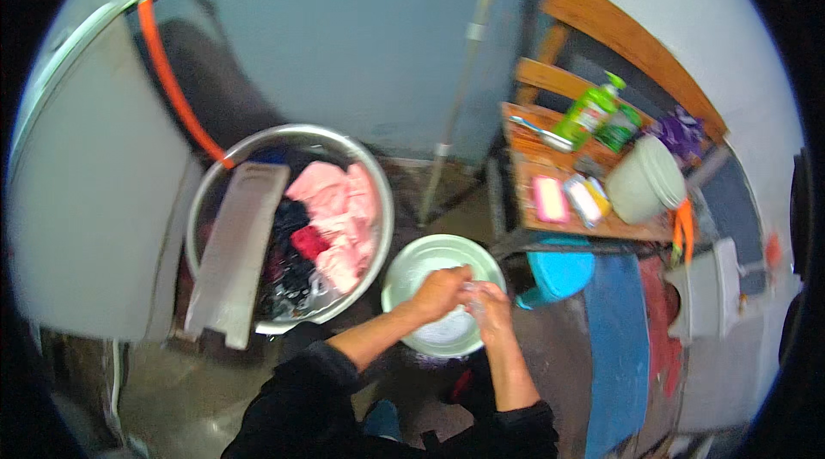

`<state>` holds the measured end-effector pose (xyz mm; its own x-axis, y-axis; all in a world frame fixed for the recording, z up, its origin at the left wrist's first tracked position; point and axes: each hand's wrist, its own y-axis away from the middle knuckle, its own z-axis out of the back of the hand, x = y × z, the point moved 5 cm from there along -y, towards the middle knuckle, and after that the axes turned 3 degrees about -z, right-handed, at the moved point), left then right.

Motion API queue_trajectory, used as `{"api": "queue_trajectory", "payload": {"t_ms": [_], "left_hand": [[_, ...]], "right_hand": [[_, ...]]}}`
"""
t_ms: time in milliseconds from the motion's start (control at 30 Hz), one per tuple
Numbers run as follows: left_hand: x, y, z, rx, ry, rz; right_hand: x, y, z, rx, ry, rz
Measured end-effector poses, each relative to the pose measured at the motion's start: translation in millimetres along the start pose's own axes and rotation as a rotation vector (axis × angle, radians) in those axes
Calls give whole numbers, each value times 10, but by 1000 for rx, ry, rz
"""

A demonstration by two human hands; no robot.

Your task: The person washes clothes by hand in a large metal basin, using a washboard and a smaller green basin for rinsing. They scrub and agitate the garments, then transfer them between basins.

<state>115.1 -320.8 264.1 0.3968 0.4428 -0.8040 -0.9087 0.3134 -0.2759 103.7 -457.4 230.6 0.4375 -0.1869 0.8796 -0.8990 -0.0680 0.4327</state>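
Observation:
Both hands meet above a pale green round basin that holds whitish, sudsy-looking water. My left hand reaches in from the left with its fingers closed against the other hand. Opposite it, my right hand is closed too, and it looks wet or soapy. A small pale patch shows where the fingers meet; whether it is foam or a held thing, I cannot make out. To the left stands a large metal tub with pink cloth, dark cloth and a red piece in water.
A pale washboard leans across the tub, and an orange hose runs into it. On the wooden bench are a green pump bottle, soap bars, a brush and a lidded bucket. A blue container sits beneath.

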Motion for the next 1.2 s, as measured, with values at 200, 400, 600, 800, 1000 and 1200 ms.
{"api": "queue_trajectory", "payload": {"t_ms": [200,400,600,800,1000,1200], "left_hand": [[233,50,62,137,78,109],[-7,6,76,108,-71,-104],[-43,18,-22,127,-289,-83],[107,-40,4,111,-96,-63],[70,-53,56,113,-81,-91],[-48,-48,-44,155,-254,-172]], "right_hand": [[-12,-54,-171,47,-41,72],[89,-34,-174,17,46,92],[40,-45,-184,-104,21,6],[-91,-108,-116,39,3,-26],[-72,-37,-119,137,-19,-118],[-144,-126,-29,102,-1,-72]]}}
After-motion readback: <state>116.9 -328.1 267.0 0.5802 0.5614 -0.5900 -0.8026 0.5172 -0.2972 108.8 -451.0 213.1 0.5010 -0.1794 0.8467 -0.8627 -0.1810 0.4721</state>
